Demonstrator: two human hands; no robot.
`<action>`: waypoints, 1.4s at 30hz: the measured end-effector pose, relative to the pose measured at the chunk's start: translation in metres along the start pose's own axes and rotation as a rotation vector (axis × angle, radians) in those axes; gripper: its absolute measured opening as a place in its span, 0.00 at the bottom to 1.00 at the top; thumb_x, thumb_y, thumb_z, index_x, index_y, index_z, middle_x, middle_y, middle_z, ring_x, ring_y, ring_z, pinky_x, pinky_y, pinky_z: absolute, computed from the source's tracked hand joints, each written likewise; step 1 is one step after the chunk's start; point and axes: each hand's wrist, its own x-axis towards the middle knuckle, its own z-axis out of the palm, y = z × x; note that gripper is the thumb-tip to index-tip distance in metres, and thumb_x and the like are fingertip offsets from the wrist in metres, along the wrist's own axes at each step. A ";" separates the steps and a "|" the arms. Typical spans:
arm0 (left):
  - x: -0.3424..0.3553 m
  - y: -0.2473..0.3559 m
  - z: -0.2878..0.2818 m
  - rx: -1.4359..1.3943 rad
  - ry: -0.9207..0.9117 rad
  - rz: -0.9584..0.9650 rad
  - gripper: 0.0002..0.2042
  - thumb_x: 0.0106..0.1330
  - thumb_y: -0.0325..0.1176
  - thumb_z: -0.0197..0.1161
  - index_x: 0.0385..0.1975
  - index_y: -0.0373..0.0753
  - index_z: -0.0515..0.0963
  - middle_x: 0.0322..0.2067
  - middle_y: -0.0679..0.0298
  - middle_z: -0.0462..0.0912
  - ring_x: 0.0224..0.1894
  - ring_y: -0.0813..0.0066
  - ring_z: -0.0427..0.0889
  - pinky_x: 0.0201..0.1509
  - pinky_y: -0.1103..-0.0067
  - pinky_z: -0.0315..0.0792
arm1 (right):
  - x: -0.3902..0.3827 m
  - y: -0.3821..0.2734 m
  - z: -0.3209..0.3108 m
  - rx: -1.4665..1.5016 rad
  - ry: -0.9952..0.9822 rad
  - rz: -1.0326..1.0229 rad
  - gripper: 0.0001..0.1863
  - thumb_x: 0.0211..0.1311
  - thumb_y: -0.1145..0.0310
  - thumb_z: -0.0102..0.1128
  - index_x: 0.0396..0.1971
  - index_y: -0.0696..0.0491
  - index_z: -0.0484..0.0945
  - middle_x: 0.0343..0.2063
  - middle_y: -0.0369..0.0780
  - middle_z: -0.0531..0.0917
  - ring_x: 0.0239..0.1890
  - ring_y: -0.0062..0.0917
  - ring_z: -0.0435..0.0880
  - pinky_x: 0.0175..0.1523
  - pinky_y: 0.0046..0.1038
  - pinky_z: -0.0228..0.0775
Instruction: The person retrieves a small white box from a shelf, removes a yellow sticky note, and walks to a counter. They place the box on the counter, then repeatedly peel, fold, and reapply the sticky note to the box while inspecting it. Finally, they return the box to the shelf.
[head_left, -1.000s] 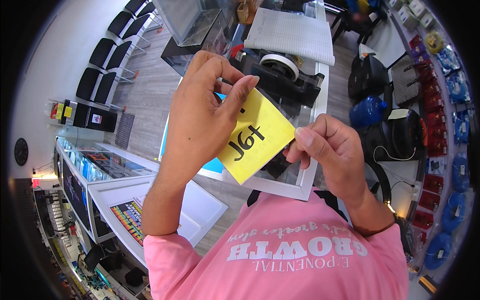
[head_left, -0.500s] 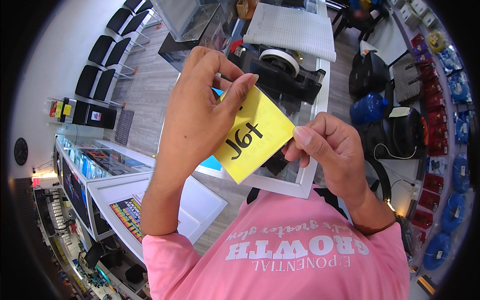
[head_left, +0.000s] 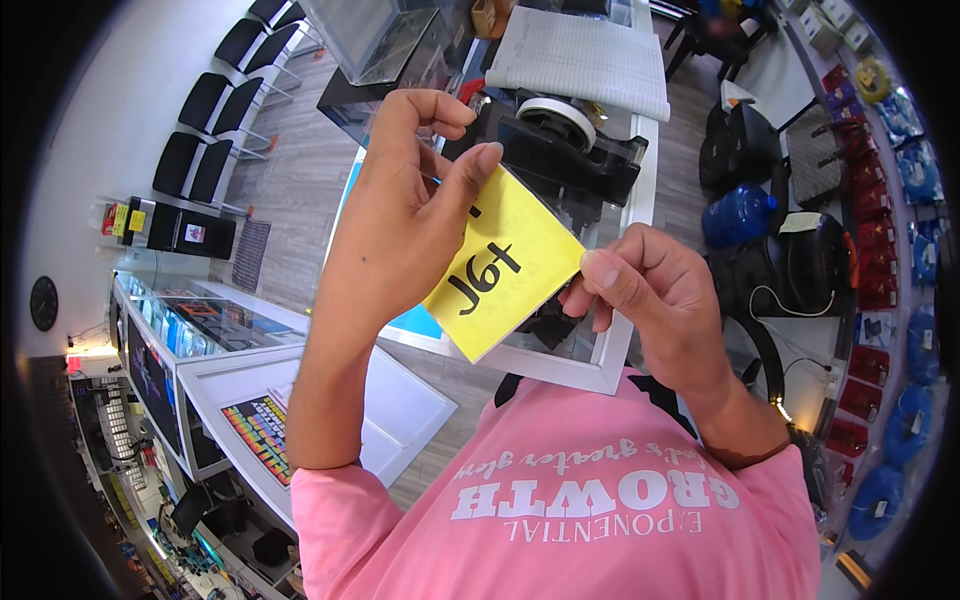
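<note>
A yellow square note (head_left: 510,255) with black handwriting is tilted so that its corners point up, down and sideways, above the counter. My right hand (head_left: 655,300) pinches its right corner between thumb and curled fingers. My left hand (head_left: 385,215) is at the note's upper left and covers part of it. Its thumb tip lies by the top corner, and the index finger is raised apart from the thumb with a gap between. The other left fingers are mostly hidden. A black tape dispenser (head_left: 575,160) stands just beyond the note.
A glass-topped counter (head_left: 610,350) with a white frame lies under my hands. On it are an open ruled notebook (head_left: 580,60) and a dark glass case (head_left: 385,75). A white display case (head_left: 220,330) is at left; black bags (head_left: 740,150) and a blue bottle (head_left: 738,215) are at right.
My left index finger has lifted away from the thumb and the note's top corner. Both hands and the note have shifted slightly left. The right hand keeps its pinch.
</note>
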 end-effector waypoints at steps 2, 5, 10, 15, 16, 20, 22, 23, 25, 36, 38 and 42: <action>0.001 0.002 0.001 -0.064 -0.014 -0.002 0.13 0.73 0.34 0.63 0.52 0.38 0.72 0.44 0.67 0.76 0.34 0.82 0.72 0.38 0.81 0.71 | -0.001 0.001 0.001 0.012 0.003 -0.001 0.15 0.74 0.58 0.62 0.33 0.56 0.76 0.30 0.40 0.88 0.31 0.12 0.82 0.34 0.16 0.71; 0.000 0.003 0.000 -0.096 0.005 0.035 0.12 0.73 0.30 0.61 0.52 0.36 0.73 0.45 0.64 0.77 0.34 0.78 0.74 0.42 0.79 0.72 | -0.001 0.003 0.000 0.018 0.000 -0.005 0.16 0.74 0.58 0.62 0.34 0.56 0.76 0.30 0.40 0.88 0.31 0.12 0.82 0.34 0.16 0.71; 0.002 -0.008 -0.001 0.061 0.197 0.398 0.10 0.71 0.26 0.60 0.49 0.37 0.77 0.44 0.59 0.80 0.43 0.67 0.79 0.50 0.74 0.72 | -0.001 0.003 0.000 0.023 -0.014 -0.003 0.15 0.74 0.58 0.62 0.34 0.56 0.76 0.31 0.41 0.88 0.31 0.13 0.83 0.34 0.16 0.71; -0.013 0.006 -0.018 0.255 -0.032 0.553 0.13 0.73 0.35 0.59 0.52 0.37 0.81 0.52 0.57 0.82 0.56 0.63 0.81 0.62 0.70 0.70 | -0.002 0.002 -0.001 0.022 -0.016 -0.001 0.15 0.75 0.59 0.61 0.35 0.56 0.76 0.32 0.40 0.88 0.34 0.13 0.84 0.35 0.16 0.71; -0.013 0.004 -0.017 0.238 -0.066 0.540 0.16 0.73 0.37 0.58 0.55 0.38 0.80 0.55 0.56 0.81 0.58 0.61 0.80 0.63 0.70 0.70 | -0.002 0.002 -0.001 0.023 -0.020 0.004 0.14 0.75 0.59 0.61 0.35 0.56 0.76 0.32 0.40 0.88 0.34 0.14 0.84 0.36 0.16 0.71; -0.014 -0.011 -0.010 0.158 -0.106 0.477 0.23 0.75 0.44 0.56 0.66 0.41 0.74 0.61 0.55 0.79 0.62 0.57 0.79 0.65 0.69 0.69 | -0.001 0.009 -0.004 0.044 -0.049 -0.013 0.14 0.75 0.60 0.61 0.37 0.56 0.77 0.33 0.39 0.88 0.36 0.14 0.84 0.36 0.17 0.71; -0.015 -0.011 -0.008 0.087 -0.102 0.388 0.27 0.75 0.45 0.55 0.71 0.43 0.67 0.62 0.55 0.79 0.62 0.57 0.80 0.65 0.70 0.70 | 0.000 0.015 -0.006 0.051 -0.063 -0.022 0.14 0.75 0.60 0.61 0.37 0.57 0.77 0.33 0.39 0.88 0.37 0.14 0.84 0.37 0.16 0.71; -0.018 -0.006 -0.006 0.038 -0.111 0.315 0.29 0.75 0.45 0.55 0.73 0.43 0.64 0.62 0.55 0.80 0.61 0.57 0.81 0.64 0.70 0.70 | 0.000 0.019 -0.008 0.036 -0.062 -0.031 0.13 0.75 0.60 0.61 0.38 0.57 0.77 0.33 0.39 0.88 0.36 0.14 0.85 0.37 0.16 0.71; -0.018 -0.005 -0.005 -0.014 -0.133 0.237 0.32 0.76 0.45 0.55 0.76 0.43 0.58 0.61 0.54 0.80 0.59 0.59 0.82 0.63 0.71 0.71 | 0.002 0.024 -0.011 0.006 -0.058 -0.049 0.13 0.75 0.61 0.62 0.38 0.57 0.78 0.32 0.39 0.88 0.36 0.14 0.85 0.37 0.16 0.71; -0.015 -0.005 -0.006 -0.030 -0.166 0.240 0.34 0.76 0.45 0.55 0.78 0.43 0.53 0.60 0.52 0.80 0.54 0.68 0.83 0.60 0.74 0.72 | 0.029 0.051 -0.038 -0.197 -0.048 0.049 0.21 0.59 0.55 0.77 0.24 0.56 0.78 0.19 0.34 0.81 0.26 0.14 0.81 0.29 0.20 0.69; -0.015 -0.006 -0.006 -0.046 -0.174 0.220 0.34 0.76 0.43 0.55 0.78 0.43 0.52 0.60 0.51 0.80 0.53 0.70 0.83 0.59 0.75 0.73 | 0.036 0.049 -0.044 -0.224 -0.076 0.044 0.22 0.56 0.53 0.79 0.27 0.56 0.78 0.22 0.33 0.81 0.29 0.14 0.80 0.33 0.21 0.71; -0.021 -0.010 -0.003 -0.082 -0.113 0.201 0.35 0.76 0.39 0.56 0.79 0.42 0.48 0.59 0.49 0.81 0.50 0.74 0.84 0.55 0.78 0.74 | 0.048 0.040 -0.051 -0.196 -0.214 -0.130 0.28 0.53 0.48 0.81 0.40 0.55 0.78 0.37 0.34 0.82 0.41 0.18 0.79 0.49 0.24 0.72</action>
